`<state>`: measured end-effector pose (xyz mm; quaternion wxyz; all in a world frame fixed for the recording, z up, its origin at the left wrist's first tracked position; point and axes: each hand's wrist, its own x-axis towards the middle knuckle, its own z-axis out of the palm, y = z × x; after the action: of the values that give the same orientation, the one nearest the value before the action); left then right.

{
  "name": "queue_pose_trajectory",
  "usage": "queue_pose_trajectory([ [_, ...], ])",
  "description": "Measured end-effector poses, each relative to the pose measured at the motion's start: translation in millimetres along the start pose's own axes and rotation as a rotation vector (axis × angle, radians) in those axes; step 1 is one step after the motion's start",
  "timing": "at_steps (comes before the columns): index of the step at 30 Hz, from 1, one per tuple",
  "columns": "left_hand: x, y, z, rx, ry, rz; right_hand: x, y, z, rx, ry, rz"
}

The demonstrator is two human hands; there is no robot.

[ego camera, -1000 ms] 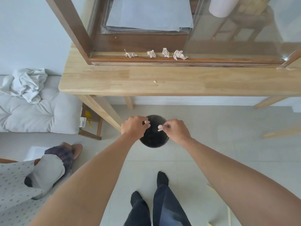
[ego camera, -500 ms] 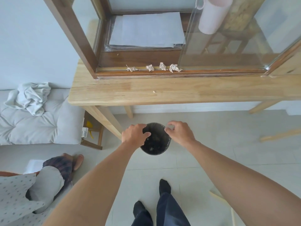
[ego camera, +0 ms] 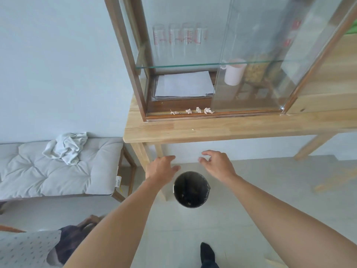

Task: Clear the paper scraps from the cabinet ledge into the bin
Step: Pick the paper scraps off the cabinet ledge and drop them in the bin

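Several crumpled white paper scraps (ego camera: 193, 111) lie in a row on the dark wooden ledge (ego camera: 241, 114) of the glass cabinet, which stands on a light wooden table (ego camera: 231, 130). A round black bin (ego camera: 191, 189) sits on the tiled floor below the table's front edge. My left hand (ego camera: 161, 168) hovers above and left of the bin, fingers apart, holding nothing. My right hand (ego camera: 217, 164) hovers above and right of the bin, also open with nothing in it. Both hands are below the table top.
Inside the cabinet lie a stack of white papers (ego camera: 183, 85) and a pink cup (ego camera: 232, 73) under a glass shelf. A tiny crumb (ego camera: 192, 129) rests on the table. A cushioned bench (ego camera: 58, 171) with a rumpled cloth stands left. A table leg (ego camera: 144, 155) is beside my left hand.
Both hands dropped their scraps into the bin, opened, and rose away from it toward the table. The view tilted upward, showing more of the cabinet.
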<state>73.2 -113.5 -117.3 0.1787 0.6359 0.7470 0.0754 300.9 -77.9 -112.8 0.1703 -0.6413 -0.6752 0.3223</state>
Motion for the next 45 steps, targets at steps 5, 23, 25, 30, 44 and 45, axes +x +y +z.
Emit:
queue_pose_trajectory([
  [5, -6, 2, -51, -0.056, 0.116, 0.049, -3, -38, -16, -0.012, 0.092, -0.068],
  [23, 85, 20, -112, -0.033, 0.255, 0.031, 82, -107, -45, 0.082, 0.192, -0.149],
  [25, 97, 27, -111, -0.026, 0.266, 0.037, 92, -107, -45, 0.076, 0.188, -0.145],
  [30, 119, 41, -105, -0.02, 0.269, 0.054, 114, -106, -44, 0.073, 0.172, -0.146],
  [44, 102, 42, -96, -0.107, 0.393, 0.094, 102, -93, -51, 0.102, 0.214, -0.167],
  [45, 98, 42, -96, -0.113, 0.386, 0.097, 98, -92, -52, 0.104, 0.214, -0.167],
])
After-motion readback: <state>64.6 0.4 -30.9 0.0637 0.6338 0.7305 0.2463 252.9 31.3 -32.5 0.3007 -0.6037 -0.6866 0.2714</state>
